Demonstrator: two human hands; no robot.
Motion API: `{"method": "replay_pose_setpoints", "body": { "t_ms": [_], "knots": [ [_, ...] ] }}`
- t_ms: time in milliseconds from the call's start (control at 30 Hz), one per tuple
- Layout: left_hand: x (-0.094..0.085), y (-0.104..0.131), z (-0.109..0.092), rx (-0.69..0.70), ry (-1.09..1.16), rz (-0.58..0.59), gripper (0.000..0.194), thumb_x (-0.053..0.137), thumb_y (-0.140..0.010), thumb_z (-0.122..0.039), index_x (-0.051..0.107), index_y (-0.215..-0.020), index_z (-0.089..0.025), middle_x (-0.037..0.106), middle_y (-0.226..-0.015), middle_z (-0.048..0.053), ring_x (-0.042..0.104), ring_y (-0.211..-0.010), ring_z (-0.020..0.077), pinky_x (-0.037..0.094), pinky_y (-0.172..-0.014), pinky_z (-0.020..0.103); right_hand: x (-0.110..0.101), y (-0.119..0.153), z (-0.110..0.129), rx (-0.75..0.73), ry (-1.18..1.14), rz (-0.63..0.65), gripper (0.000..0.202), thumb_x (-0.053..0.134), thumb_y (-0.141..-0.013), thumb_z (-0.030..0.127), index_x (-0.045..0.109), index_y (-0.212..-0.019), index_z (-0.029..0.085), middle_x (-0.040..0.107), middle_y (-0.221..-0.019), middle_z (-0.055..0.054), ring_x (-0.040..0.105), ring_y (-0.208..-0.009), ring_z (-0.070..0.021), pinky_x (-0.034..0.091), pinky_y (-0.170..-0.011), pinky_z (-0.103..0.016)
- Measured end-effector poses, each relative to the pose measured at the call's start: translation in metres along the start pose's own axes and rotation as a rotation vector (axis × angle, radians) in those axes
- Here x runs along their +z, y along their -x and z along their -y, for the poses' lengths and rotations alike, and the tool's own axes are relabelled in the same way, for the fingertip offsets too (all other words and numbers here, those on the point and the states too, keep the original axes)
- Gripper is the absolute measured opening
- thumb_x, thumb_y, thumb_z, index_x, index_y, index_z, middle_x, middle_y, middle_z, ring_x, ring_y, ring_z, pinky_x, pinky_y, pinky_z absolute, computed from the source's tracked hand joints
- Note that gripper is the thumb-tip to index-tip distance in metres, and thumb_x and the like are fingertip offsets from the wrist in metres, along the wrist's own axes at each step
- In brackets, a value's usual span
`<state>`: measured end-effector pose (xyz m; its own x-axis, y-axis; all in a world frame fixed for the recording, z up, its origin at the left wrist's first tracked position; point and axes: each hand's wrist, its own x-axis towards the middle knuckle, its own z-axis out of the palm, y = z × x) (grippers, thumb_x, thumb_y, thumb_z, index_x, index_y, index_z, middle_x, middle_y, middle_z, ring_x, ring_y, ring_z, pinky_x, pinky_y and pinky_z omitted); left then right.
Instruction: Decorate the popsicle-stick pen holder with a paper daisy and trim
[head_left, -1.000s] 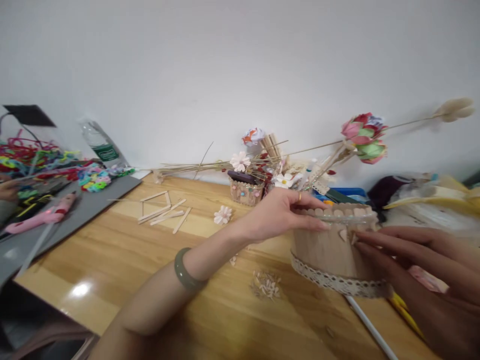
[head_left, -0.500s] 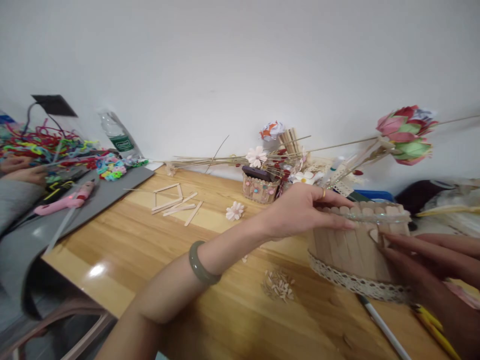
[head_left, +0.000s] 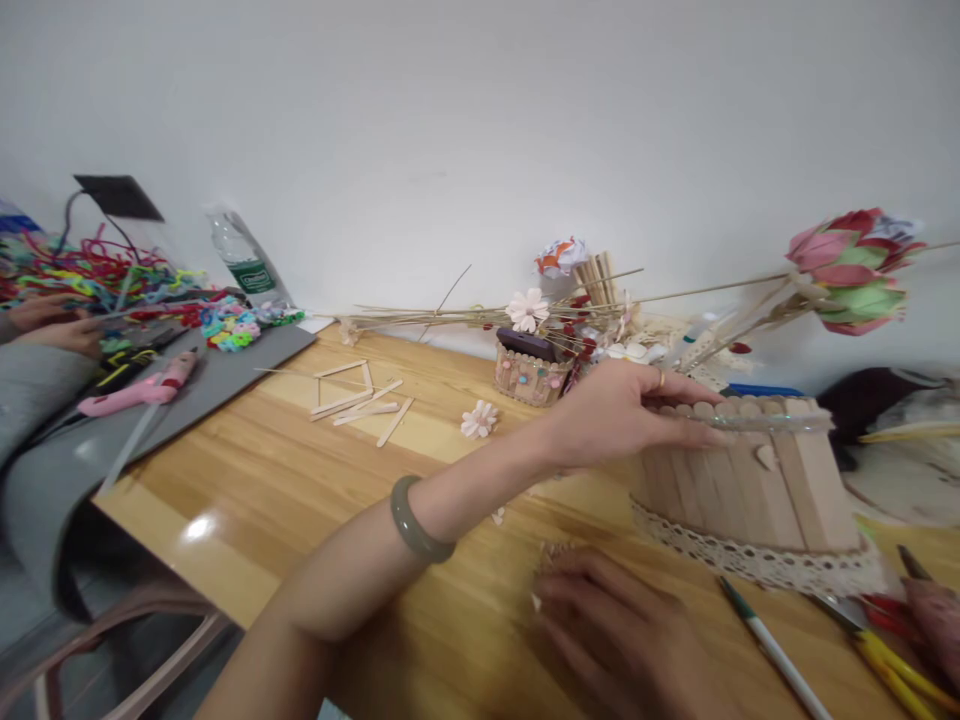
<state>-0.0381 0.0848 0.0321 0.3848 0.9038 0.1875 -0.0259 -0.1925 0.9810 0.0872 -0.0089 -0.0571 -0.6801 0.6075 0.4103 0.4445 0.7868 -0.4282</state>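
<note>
Head view. Curved container of upright pale wooden sticks (head_left: 727, 490), cream lace around its base, at 4 o'clock over the brown wood-grain tabletop (head_left: 247, 480). Left hand (head_left: 622, 412) grips its scalloped rim at the container's 10 o'clock, thumb outside. Right hand (head_left: 622, 625) at its 7 o'clock, fingers bunched over a pile of small pale wooden chips (head_left: 556, 549); cannot tell if one is pinched.

Container probably light, stiff, joints breakable; rim the best hold.

Versus half a second ago: right hand is off the wall, exposing one small pale heart-like wooden piece (head_left: 766, 458); left grip unchanged.
</note>
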Motion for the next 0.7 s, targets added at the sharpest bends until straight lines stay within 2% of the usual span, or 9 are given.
{"method": "replay_pose_setpoints", "body": {
  "t_ms": [100, 233, 333, 400, 500, 567, 633, 700],
  "knots": [
    [-0.001, 0.001, -0.002, 0.018, -0.025, 0.023, 0.016, 0.069, -0.066, -0.014, 0.07, -0.082, -0.012, 0.067, -0.083, 0.003, 0.06, -0.082, 0.015, 0.046, -0.083, 0.026, 0.011, -0.023, -0.007, 0.093, 0.009, 0.104, 0.015, 0.047, -0.086, 0.013, 0.058, -0.081, 0.02, 0.06, -0.081, 0.0, 0.059, -0.07, -0.0113, 0.049, -0.061, -0.023],
    [-0.003, 0.002, -0.005, 0.051, -0.094, 0.038, 0.02, 0.068, -0.068, -0.015, 0.072, -0.087, -0.011, 0.069, -0.086, 0.004, 0.061, -0.087, 0.0173, 0.046, -0.084, 0.027, 0.012, -0.042, -0.014, 0.186, 0.098, 0.19, 0.016, 0.048, -0.085, 0.012, 0.059, -0.076, 0.02, 0.059, -0.082, -0.001, 0.059, -0.072, -0.0168, 0.047, -0.062, -0.031],
    [-0.002, 0.002, -0.006, 0.054, -0.116, 0.004, 0.03, 0.069, -0.067, -0.012, 0.071, -0.097, -0.006, 0.071, -0.091, 0.007, 0.061, -0.092, 0.0194, 0.046, -0.083, 0.025, 0.01, -0.045, -0.016, 0.158, 0.124, 0.243, 0.018, 0.046, -0.086, 0.013, 0.062, -0.08, 0.02, 0.06, -0.083, -0.002, 0.059, -0.075, -0.0175, 0.046, -0.063, -0.031],
    [-0.001, 0.002, -0.007, 0.036, -0.131, -0.018, 0.033, 0.069, -0.067, -0.011, 0.07, -0.1, -0.008, 0.071, -0.095, 0.006, 0.061, -0.095, 0.0198, 0.046, -0.084, 0.024, 0.01, -0.046, -0.017, 0.14, 0.134, 0.255, 0.022, 0.044, -0.088, 0.013, 0.064, -0.084, 0.021, 0.062, -0.086, -0.002, 0.059, -0.077, -0.0167, 0.046, -0.065, -0.03],
    [-0.002, 0.004, -0.008, 0.022, -0.146, 0.005, 0.033, 0.067, -0.07, -0.014, 0.069, -0.103, -0.012, 0.07, -0.099, 0.003, 0.061, -0.098, 0.0179, 0.046, -0.086, 0.023, 0.011, -0.048, -0.019, 0.14, 0.157, 0.236, 0.026, 0.04, -0.09, 0.014, 0.065, -0.09, 0.021, 0.063, -0.094, -0.004, 0.06, -0.082, -0.0178, 0.048, -0.067, -0.031],
    [-0.004, 0.006, -0.009, 0.044, -0.153, 0.031, 0.036, 0.067, -0.071, -0.018, 0.067, -0.106, -0.008, 0.069, -0.103, 0.005, 0.06, -0.1, 0.0168, 0.046, -0.088, 0.023, 0.013, -0.05, -0.02, 0.134, 0.175, 0.221, 0.026, 0.039, -0.09, 0.015, 0.064, -0.095, 0.021, 0.063, -0.1, -0.006, 0.06, -0.09, -0.0209, 0.049, -0.071, -0.035],
    [-0.005, 0.007, -0.009, 0.06, -0.158, 0.049, 0.039, 0.067, -0.072, -0.02, 0.065, -0.109, -0.006, 0.069, -0.105, 0.007, 0.059, -0.101, 0.0161, 0.045, -0.089, 0.022, 0.017, -0.052, -0.021, 0.114, 0.19, 0.224, 0.024, 0.041, -0.09, 0.015, 0.062, -0.101, 0.02, 0.062, -0.103, -0.008, 0.058, -0.095, -0.0232, 0.049, -0.073, -0.038],
    [-0.005, 0.007, -0.009, 0.051, -0.164, 0.044, 0.037, 0.066, -0.072, -0.02, 0.066, -0.108, -0.01, 0.069, -0.104, 0.005, 0.059, -0.1, 0.0157, 0.046, -0.088, 0.023, 0.022, -0.055, -0.02, 0.091, 0.195, 0.236, 0.021, 0.047, -0.089, 0.018, 0.059, -0.107, 0.018, 0.06, -0.106, -0.008, 0.057, -0.096, -0.0222, 0.049, -0.076, -0.04]
  ]
}}
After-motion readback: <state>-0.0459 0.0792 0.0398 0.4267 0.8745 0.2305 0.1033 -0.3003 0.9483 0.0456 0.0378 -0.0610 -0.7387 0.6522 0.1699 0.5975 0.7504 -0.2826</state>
